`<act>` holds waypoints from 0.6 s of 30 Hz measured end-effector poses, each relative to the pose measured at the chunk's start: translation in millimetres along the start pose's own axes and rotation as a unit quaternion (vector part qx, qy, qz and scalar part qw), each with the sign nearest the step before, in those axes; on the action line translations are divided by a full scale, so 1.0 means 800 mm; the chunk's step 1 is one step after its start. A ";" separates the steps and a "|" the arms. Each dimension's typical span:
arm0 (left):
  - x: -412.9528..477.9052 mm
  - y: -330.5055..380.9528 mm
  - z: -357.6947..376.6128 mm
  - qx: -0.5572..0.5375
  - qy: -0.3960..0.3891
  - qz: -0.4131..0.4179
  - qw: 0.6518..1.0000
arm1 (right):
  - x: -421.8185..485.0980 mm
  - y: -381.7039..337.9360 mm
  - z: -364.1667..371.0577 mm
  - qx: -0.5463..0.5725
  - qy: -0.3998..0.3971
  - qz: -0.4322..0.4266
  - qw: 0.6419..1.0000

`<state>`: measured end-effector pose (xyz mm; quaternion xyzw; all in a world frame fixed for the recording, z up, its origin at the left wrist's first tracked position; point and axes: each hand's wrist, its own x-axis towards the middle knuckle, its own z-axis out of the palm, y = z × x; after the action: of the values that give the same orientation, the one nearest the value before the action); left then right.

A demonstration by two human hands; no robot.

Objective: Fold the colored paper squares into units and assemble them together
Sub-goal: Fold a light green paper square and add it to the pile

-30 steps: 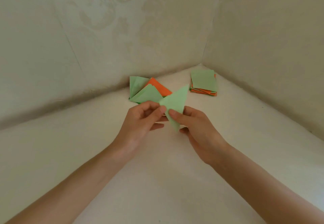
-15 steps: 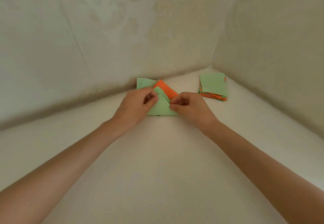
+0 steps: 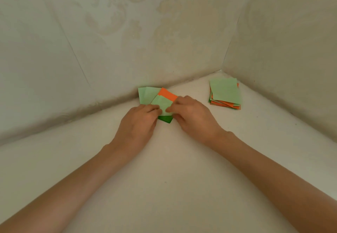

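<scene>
1. The green unit (image 3: pixel 162 104), held up in the air between both hands a second earlier, had come down onto the pile (image 3: pixel 145 95) of folded pieces at the back of the bench (image 3: pixel 182 187), close to the wall.
2. The left hand (image 3: pixel 140 121) had its fingers curled, their tips on the unit's near left edge; it appeared to pinch the paper rather than lie flat on it.
3. The right hand (image 3: pixel 193 116) met it from the other side, thumb and bent fingers closed on the unit's near right edge, so that the two hands were almost touching over the paper.
4. The unit lay across an orange unit (image 3: pixel 167 95), whose far end showed beyond it, and a dark green piece (image 3: pixel 165 119) stuck out beneath the fingers.
5. The stack (image 3: pixel 225 92) of unfolded green and orange squares sat well apart in the right corner, untouched.
6. The move from air to pile suggested folding of this piece was done and it was either being set aside or fitted to its neighbours; with a thick stack unfolded, most of the task seemed to remain.
</scene>
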<state>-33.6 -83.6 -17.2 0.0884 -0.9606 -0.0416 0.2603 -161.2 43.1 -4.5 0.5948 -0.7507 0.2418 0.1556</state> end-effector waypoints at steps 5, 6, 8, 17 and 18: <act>-0.001 -0.004 0.001 -0.009 -0.020 -0.022 1.000 | -0.002 0.013 0.008 -0.055 -0.027 -0.005 0.998; 0.000 -0.003 0.001 -0.005 -0.028 -0.030 0.999 | 0.001 0.014 0.009 -0.060 -0.027 0.002 0.998; 0.004 -0.003 0.002 -0.001 -0.040 -0.039 0.998 | 0.009 0.013 0.013 -0.059 -0.033 0.014 0.998; -0.001 0.018 -0.003 0.062 -0.008 -0.066 0.996 | -0.021 0.052 -0.036 -0.075 0.022 0.182 0.980; -0.001 0.021 -0.006 0.066 -0.009 -0.064 0.996 | -0.028 0.066 -0.046 -0.092 -0.002 0.220 0.971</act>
<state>-32.7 -67.0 -11.2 0.1659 -0.9558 0.0046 0.2425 -209.0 90.9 4.8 0.3984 -0.8826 0.1988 0.1510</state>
